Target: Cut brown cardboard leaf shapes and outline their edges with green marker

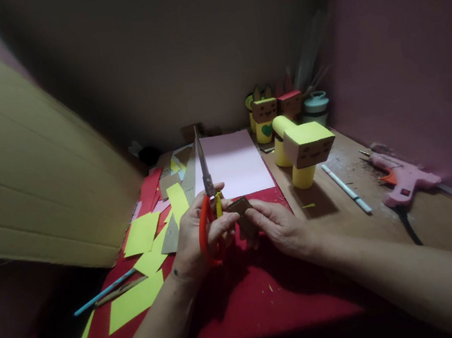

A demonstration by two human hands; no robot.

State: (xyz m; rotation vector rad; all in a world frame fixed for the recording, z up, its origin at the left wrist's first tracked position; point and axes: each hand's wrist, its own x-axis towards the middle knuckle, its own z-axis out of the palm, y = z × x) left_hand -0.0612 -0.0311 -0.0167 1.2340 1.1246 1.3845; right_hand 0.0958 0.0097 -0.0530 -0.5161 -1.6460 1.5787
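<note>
Scissors with red-orange handles (205, 228) stand upright in my left hand (190, 239), blades pointing away from me. A small yellow object (218, 204) shows beside them, its kind unclear. My left thumb also reaches a small folded piece of brown cardboard (239, 207). My right hand (277, 227) pinches the same cardboard from the other side, so both hands are closed over the red cloth. To the right stands an animal-like figure (309, 145) with a box head, yellow on top, and yellow tube parts.
Yellow paper pieces (141, 234), red paper and cardboard scraps lie left, near a blue stick (103, 292). A pink sheet (231, 162) lies ahead. At right are a white pen (347, 188), a pink glue gun (406, 175), finished-looking figures (265, 118) and a lidded jar (316, 106).
</note>
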